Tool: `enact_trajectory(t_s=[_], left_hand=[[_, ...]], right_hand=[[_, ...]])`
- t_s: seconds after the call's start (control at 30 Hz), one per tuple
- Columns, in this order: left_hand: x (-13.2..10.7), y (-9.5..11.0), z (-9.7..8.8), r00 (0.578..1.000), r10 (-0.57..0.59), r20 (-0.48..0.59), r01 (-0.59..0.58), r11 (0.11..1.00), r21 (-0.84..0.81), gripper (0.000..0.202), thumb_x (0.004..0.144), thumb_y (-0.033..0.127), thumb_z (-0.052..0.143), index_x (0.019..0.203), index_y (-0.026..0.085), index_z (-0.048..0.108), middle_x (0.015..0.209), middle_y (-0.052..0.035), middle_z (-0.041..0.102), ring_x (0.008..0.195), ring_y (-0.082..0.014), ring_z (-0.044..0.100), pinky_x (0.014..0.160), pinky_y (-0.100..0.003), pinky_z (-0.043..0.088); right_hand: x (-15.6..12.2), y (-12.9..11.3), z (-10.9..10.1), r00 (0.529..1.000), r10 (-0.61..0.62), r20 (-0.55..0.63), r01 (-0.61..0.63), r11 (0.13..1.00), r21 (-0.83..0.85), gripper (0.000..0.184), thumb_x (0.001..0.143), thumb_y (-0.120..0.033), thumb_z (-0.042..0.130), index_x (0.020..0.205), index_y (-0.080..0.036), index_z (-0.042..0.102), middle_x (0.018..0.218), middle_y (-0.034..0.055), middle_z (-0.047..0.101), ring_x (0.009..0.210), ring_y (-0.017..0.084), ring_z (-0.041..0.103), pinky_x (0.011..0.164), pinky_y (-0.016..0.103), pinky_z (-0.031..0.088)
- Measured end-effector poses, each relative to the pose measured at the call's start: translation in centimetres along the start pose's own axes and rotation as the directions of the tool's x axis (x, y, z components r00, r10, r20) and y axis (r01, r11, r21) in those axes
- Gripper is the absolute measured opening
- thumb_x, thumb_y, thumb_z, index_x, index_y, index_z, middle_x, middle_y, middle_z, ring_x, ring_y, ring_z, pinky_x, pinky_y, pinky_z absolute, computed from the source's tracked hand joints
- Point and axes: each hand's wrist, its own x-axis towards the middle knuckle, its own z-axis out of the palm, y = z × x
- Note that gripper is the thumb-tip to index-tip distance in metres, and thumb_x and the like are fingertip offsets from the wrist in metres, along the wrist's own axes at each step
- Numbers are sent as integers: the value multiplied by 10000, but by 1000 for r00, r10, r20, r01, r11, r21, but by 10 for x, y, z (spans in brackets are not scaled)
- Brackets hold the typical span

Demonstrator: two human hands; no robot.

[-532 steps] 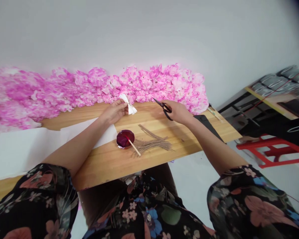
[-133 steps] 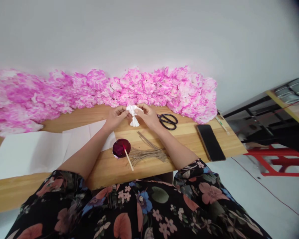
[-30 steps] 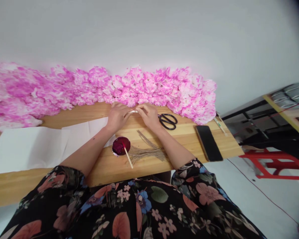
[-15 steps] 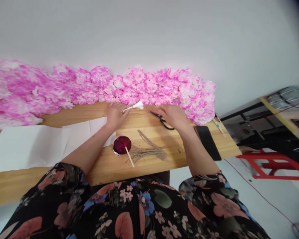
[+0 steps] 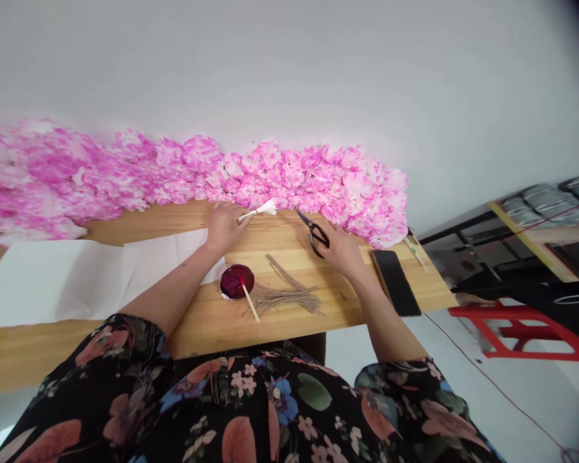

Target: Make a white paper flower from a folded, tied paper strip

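In the head view, my left hand (image 5: 226,226) is closed around one end of a narrow bundle of folded white paper (image 5: 265,208). Its free end fans out to the right, and a thin dark tie appears to go round its middle. My right hand (image 5: 341,249) has its fingers at the loop handles of dark scissors (image 5: 313,233), whose tips point up and left. On the table nearer my body sits a round dish of dark red-purple liquid (image 5: 231,283) with a light wooden stick (image 5: 251,302) leaning in it. Beside it lie several thin brown wires (image 5: 289,297).
Pink and white ruffled flowers (image 5: 183,170) are heaped along the wall behind the wooden table (image 5: 197,337). White paper sheets (image 5: 53,280) lie at left. A black phone (image 5: 395,283) rests near the right edge. A red stool (image 5: 521,331) and shelf (image 5: 545,241) stand at right.
My right hand has drawn slightly toward my body, and the scissors have turned to point more upward. My left hand keeps the white paper bundle in nearly the same place.
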Motion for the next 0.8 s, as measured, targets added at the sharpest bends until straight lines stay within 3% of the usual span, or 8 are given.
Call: enact_trajectory(t_s=[0.13, 0.3, 0.47, 0.63, 0.8], left_hand=[[0, -1, 1, 1000, 11, 2, -11, 1000, -17, 306, 989, 394, 571, 873, 208, 785, 767, -66, 722, 797, -245, 630, 813, -389, 416], [1, -2, 2, 1000, 12, 16, -12, 999, -40, 288, 972, 370, 587, 802, 209, 754, 760, -57, 716, 792, -234, 621, 816, -383, 414], [2, -1, 1, 1000, 17, 7, -16, 998, -56, 281, 973, 370, 592, 812, 212, 760, 758, -58, 720, 790, -230, 627, 833, -383, 422], [2, 0, 1, 1000, 12, 14, -11, 999, -51, 254, 966, 357, 607, 834, 212, 767, 763, -55, 723, 791, -234, 632, 831, -384, 427], [1, 0, 3, 1000, 2, -5, -3, 999, -45, 260, 966, 362, 617, 842, 200, 778, 771, -66, 725, 809, -247, 645, 824, -387, 423]], right_hand=[[2, -27, -8, 994, -97, -53, 104, 986, 130, 456, 960, -250, 571, 1415, -247, 602, 1166, 95, 721, 1016, 278, 678, 844, 349, 516], [12, -50, -8, 987, -149, 53, 137, 973, 188, 361, 962, -306, 624, 1321, -263, 633, 1172, 73, 731, 1056, 284, 681, 833, 344, 505], [22, -57, -10, 985, -155, 71, 143, 977, 159, 318, 968, -386, 655, 1251, -241, 651, 1109, 80, 737, 1011, 287, 688, 761, 325, 478], [23, -67, -13, 992, -104, 67, 97, 991, 91, 474, 956, -522, 654, 1304, -202, 631, 1143, 121, 723, 1061, 313, 672, 794, 346, 476], [23, -74, -11, 991, -112, 66, 111, 994, 22, 469, 985, -555, 593, 1316, -229, 658, 1125, 114, 719, 985, 288, 678, 751, 321, 452]])
